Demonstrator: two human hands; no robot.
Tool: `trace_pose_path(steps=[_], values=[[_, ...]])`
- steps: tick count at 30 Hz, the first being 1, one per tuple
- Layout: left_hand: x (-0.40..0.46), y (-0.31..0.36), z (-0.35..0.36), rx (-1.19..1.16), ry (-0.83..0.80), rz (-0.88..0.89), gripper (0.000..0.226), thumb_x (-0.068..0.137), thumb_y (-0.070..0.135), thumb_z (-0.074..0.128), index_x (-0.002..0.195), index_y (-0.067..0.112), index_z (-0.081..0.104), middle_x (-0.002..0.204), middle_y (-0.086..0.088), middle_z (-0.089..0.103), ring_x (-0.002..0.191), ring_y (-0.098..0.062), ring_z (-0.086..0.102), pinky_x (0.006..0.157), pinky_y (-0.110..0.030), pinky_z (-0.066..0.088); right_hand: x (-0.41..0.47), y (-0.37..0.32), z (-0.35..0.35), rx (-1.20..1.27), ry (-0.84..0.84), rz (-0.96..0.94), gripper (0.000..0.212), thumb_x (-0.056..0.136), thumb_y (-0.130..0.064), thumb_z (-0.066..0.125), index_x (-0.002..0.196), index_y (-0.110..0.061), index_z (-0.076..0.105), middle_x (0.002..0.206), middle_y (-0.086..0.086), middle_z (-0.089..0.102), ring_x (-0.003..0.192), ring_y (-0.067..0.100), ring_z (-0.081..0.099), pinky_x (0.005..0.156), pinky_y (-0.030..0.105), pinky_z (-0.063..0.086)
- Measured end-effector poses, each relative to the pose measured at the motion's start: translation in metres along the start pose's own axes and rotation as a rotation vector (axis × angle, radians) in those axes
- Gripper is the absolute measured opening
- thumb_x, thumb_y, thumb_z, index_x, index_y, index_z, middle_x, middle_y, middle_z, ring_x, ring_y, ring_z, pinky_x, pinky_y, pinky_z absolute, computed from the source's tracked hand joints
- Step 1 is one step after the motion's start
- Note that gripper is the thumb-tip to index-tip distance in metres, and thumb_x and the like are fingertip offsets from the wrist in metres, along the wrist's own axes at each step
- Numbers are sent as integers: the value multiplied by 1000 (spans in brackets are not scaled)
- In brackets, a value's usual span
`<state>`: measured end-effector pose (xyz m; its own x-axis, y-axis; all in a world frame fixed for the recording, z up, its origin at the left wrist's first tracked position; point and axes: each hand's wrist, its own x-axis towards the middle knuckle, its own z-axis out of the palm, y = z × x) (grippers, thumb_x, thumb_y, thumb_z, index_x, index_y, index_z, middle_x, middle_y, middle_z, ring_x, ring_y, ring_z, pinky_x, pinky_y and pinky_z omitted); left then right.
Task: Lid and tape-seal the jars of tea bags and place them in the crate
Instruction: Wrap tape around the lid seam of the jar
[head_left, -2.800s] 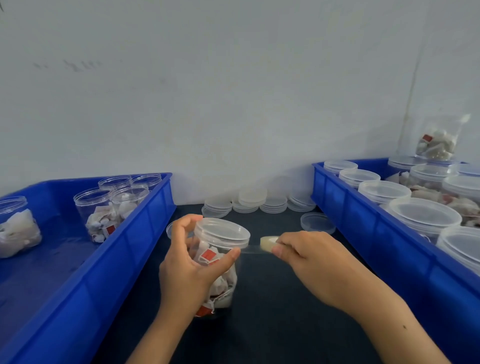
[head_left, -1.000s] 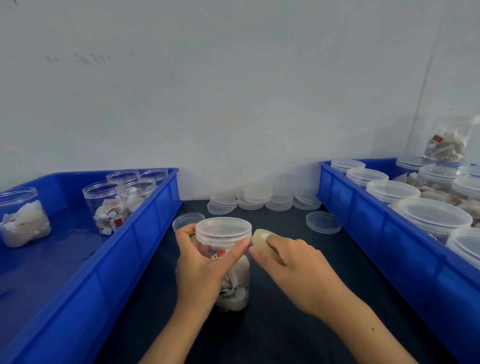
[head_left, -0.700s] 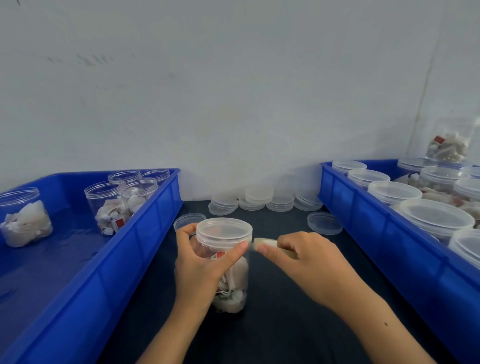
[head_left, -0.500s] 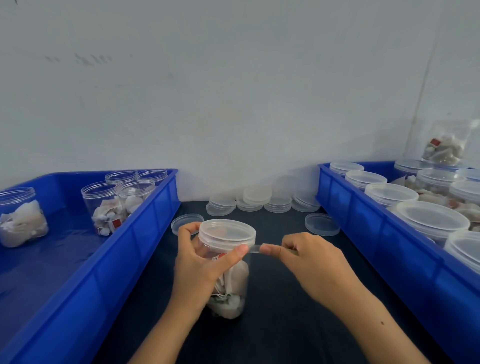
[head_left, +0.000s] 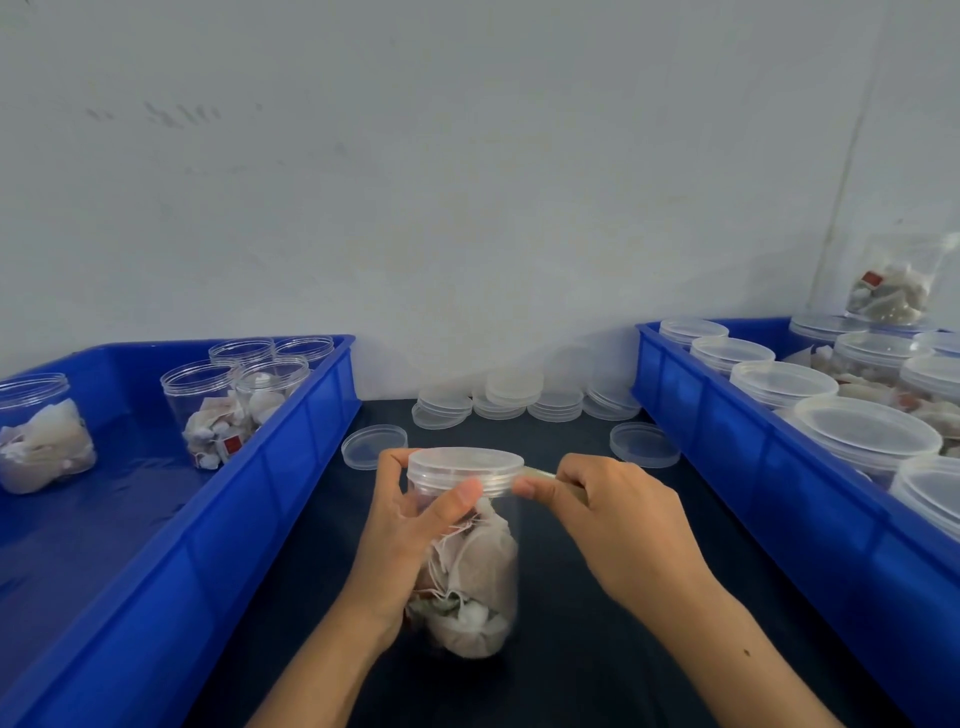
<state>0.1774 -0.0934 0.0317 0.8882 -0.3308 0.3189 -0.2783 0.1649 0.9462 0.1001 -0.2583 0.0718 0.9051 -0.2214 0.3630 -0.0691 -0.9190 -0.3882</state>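
Observation:
A clear jar of tea bags with its lid on stands on the dark table between two blue crates. My left hand grips the jar just under the lid, thumb pressed against the lid's rim. My right hand pinches a small roll of clear tape right beside the lid's right edge; most of the roll is hidden by my fingers. The right blue crate holds several lidded jars. The left blue crate holds several open jars with tea bags.
Stacks of spare clear lids lie at the back of the table by the wall. Single lids lie loose at the left and at the right. A jar of tea bags sits on top of the jars at the far right.
My right hand drew the tape roll away from the jar, then brought it back against the lid's right edge. The jar has turned in my left hand and sits tilted slightly.

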Motion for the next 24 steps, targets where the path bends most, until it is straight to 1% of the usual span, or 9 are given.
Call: trace_pose_path(steps=[3,5,7,9,11,13,16,20,24], values=[[-1,3,0,37,15,18,56,69,45,73,110,12,55,93,10,72,87,-6,69,68,-15,53,-1,-2,1,-20,30,9,64,72,-80,18,65,-21,40,54,-5,42,51,10,37,52,26,35],[-3,3,0,103,39,25,60,70,60,69,113,19,62,100,10,71,97,-6,66,79,-24,54,-2,-4,3,-35,57,8,61,78,-78,21,66,-21,42,56,-5,45,51,10,40,52,26,37],[-6,1,0,161,103,57,68,76,69,60,127,24,58,113,9,68,108,-6,62,95,-35,50,-4,-8,6,-47,83,3,57,84,-74,25,68,-22,42,59,-5,49,53,10,45,53,26,36],[-9,0,3,217,173,81,76,77,72,49,138,28,48,125,12,62,118,-6,56,103,-40,45,-7,-12,12,-38,93,-20,48,90,-66,28,70,-24,38,62,-6,49,54,11,45,49,25,32],[-10,0,4,254,189,87,81,71,77,47,138,31,45,119,21,62,113,3,56,102,-36,45,-9,-16,18,-6,84,-55,41,94,-58,29,68,-26,32,62,-7,45,52,11,40,47,23,25],[-9,0,5,292,195,65,98,54,89,55,134,33,44,111,26,63,106,8,57,93,-25,46,-11,-19,21,65,59,-80,39,96,-53,30,69,-26,31,62,-7,44,51,12,39,47,23,23],[-7,-2,4,308,264,53,97,45,82,69,126,35,46,107,26,61,104,5,58,80,-17,43,-11,-21,21,149,10,-116,38,96,-53,31,76,-23,40,64,-4,50,54,12,44,48,23,30],[-5,-4,3,286,298,55,91,44,76,70,121,32,51,108,19,65,102,-2,63,87,-29,51,-9,-15,10,69,-28,-169,48,89,-66,24,77,-23,41,61,-5,47,55,13,44,50,26,31],[-1,-4,2,240,289,49,90,45,72,73,122,29,53,113,13,66,105,-9,64,93,-40,52,-4,-3,-3,-17,-100,-162,68,74,-80,14,65,-17,39,58,-1,44,52,12,38,52,26,31]])
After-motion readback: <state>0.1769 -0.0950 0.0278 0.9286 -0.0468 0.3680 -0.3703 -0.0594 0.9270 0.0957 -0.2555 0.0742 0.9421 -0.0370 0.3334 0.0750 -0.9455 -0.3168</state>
